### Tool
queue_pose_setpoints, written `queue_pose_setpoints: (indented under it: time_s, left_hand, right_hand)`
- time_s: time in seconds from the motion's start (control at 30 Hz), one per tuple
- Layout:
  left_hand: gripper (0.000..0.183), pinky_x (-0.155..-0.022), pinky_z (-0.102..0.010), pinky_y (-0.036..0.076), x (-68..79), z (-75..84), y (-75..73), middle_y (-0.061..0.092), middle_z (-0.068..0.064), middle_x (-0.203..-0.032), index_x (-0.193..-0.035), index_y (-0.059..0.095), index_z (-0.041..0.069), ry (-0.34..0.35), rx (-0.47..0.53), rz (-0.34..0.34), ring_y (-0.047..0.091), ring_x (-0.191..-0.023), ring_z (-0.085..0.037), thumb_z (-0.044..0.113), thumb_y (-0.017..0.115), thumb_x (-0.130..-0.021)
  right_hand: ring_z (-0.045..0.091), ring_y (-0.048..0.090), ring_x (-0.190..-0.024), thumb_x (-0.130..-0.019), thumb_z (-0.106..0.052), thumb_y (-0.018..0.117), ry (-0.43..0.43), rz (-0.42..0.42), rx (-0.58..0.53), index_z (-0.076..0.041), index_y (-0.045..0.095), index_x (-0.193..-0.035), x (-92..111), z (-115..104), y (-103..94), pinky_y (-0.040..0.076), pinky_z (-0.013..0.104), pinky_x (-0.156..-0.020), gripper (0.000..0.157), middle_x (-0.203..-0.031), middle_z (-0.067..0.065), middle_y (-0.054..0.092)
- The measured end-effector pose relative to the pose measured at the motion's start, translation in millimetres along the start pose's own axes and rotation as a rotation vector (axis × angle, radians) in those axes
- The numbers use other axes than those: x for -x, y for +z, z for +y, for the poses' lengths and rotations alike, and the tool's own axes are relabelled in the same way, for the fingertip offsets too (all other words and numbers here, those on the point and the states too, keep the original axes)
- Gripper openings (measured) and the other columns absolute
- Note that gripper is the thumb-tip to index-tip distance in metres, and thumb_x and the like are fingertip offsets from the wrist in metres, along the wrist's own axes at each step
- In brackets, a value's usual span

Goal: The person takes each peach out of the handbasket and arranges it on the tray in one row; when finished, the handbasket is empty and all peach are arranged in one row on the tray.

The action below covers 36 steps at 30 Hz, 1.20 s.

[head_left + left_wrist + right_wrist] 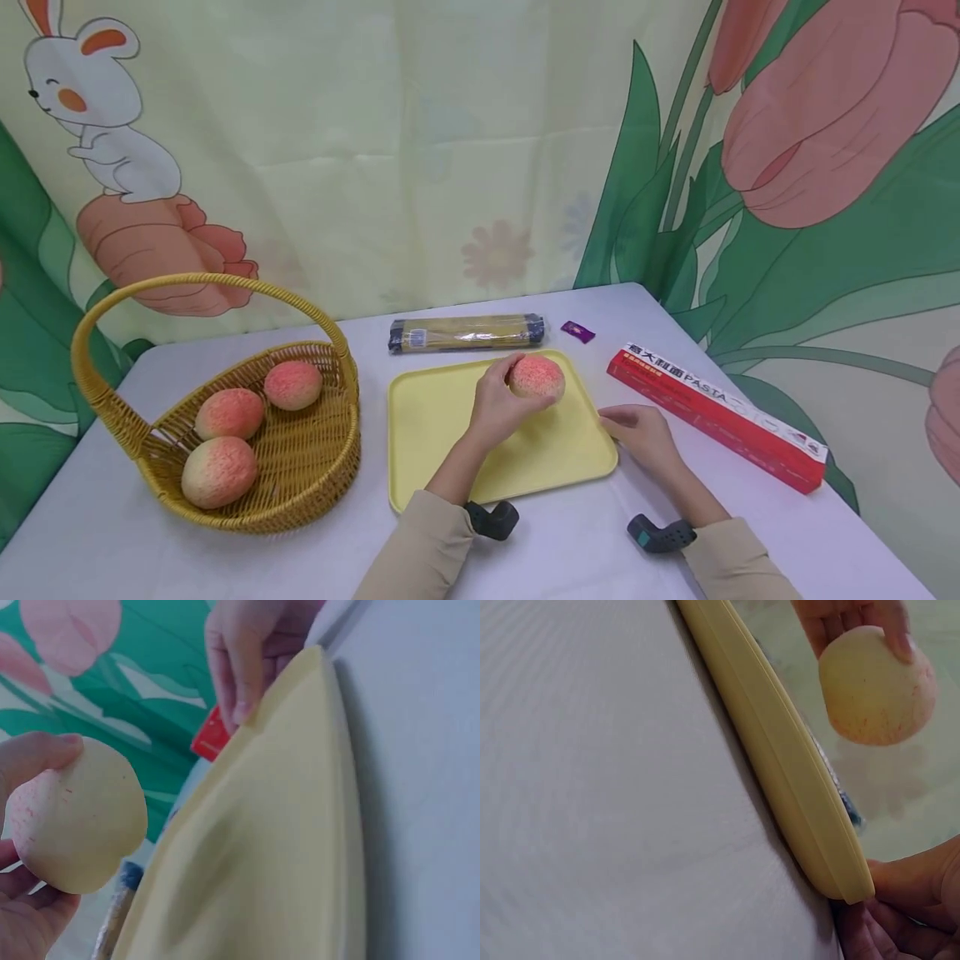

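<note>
My left hand (501, 402) grips a pink-and-cream peach (537, 377) with thumb and fingers round its sides. In the left wrist view the peach (86, 817) is held up over the yellow tray (285, 795), with a gap below it. At the tray's right side my right hand (647, 435) pinches the rim. The right wrist view shows its thumb at the edge of the tray (780, 750) and the other fingers beneath the corner. Three more peaches, one of them a peach (219, 472) at the front, lie in a wicker basket (315, 492) on the left.
A clear-wrapped pack of noodles (468, 332) lies behind the tray, beside a small purple packet (578, 332). A red pasta box (720, 417) lies slantwise at the right. The basket's tall handle (213, 279) arches up. A printed curtain (322, 167) hangs behind the table.
</note>
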<state>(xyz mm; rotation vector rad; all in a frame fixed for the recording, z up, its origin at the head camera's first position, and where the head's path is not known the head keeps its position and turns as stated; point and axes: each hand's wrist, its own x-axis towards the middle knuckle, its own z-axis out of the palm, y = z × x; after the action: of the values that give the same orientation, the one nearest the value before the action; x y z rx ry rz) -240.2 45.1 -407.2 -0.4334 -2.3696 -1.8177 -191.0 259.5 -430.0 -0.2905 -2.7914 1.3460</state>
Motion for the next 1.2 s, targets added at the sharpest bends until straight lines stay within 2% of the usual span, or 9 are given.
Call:
queue_pose_setpoints:
  time_s: [0.2,0.4,0.57,0.77,1.0,1.2]
  left_hand:
    - [0.077,-0.092,-0.031,0.043,-3.2,-5.1,16.3,0.054,-0.005,-0.122,-0.128,0.051,0.004,-0.033,-0.067,-0.032,0.051,-0.109,-0.018,0.032,0.084,-0.064]
    - [0.075,-0.091,-0.033,0.043,-5.0,-7.9,28.8,0.055,-0.009,-0.12,-0.126,0.052,0.003,-0.048,-0.072,-0.001,0.051,-0.108,-0.021,0.031,0.083,-0.064]
    - [0.074,-0.09,-0.033,0.044,-5.8,-10.7,38.9,0.055,-0.008,-0.117,-0.124,0.053,0.004,-0.1,-0.062,0.01,0.052,-0.106,-0.02,0.033,0.083,-0.063]
    - [0.073,-0.089,-0.033,0.044,-4.3,-10.2,39.6,0.055,-0.007,-0.117,-0.124,0.052,0.005,-0.12,-0.045,0.007,0.052,-0.105,-0.02,0.032,0.084,-0.064]
    - [0.071,-0.092,-0.03,0.042,-6.5,-12.8,36.5,0.056,-0.003,-0.12,-0.127,0.05,0.005,-0.045,-0.016,-0.094,0.051,-0.108,-0.016,0.025,0.083,-0.067]
    - [0.068,-0.091,-0.029,0.043,-8.2,-17.1,36.0,0.055,-0.003,-0.121,-0.128,0.048,0.006,-0.06,0.045,-0.133,0.052,-0.109,-0.016,0.021,0.081,-0.07]
  right_hand:
    - [0.035,0.054,-0.106,-0.087,-0.021,0.064,-0.007,-0.012,-0.016,0.002,0.065,-0.109,-1.0,-0.5,3.1,0.049,0.042,-0.083,0.032,-0.105,0.016,0.065]
    - [0.034,0.055,-0.105,-0.087,-0.021,0.064,-0.009,-0.015,-0.028,0.001,0.065,-0.108,-0.8,-1.9,5.5,0.048,0.043,-0.083,0.031,-0.104,0.015,0.065]
    - [0.034,0.055,-0.104,-0.087,-0.019,0.064,-0.022,-0.01,-0.032,0.001,0.066,-0.107,0.0,-2.7,5.8,0.048,0.043,-0.084,0.029,-0.103,0.015,0.065]
    - [0.033,0.056,-0.103,-0.087,-0.019,0.064,-0.039,-0.009,-0.031,0.001,0.066,-0.107,-0.4,-1.5,5.3,0.049,0.043,-0.083,0.029,-0.102,0.015,0.065]
    - [0.033,0.056,-0.103,-0.087,-0.02,0.064,-0.027,0.001,-0.029,0.0,0.066,-0.107,-2.0,1.5,1.5,0.048,0.043,-0.083,0.029,-0.101,0.014,0.066]
    - [0.033,0.056,-0.103,-0.087,-0.02,0.064,-0.012,0.002,-0.043,0.001,0.066,-0.107,-0.4,1.4,1.0,0.049,0.041,-0.083,0.029,-0.102,0.014,0.065]
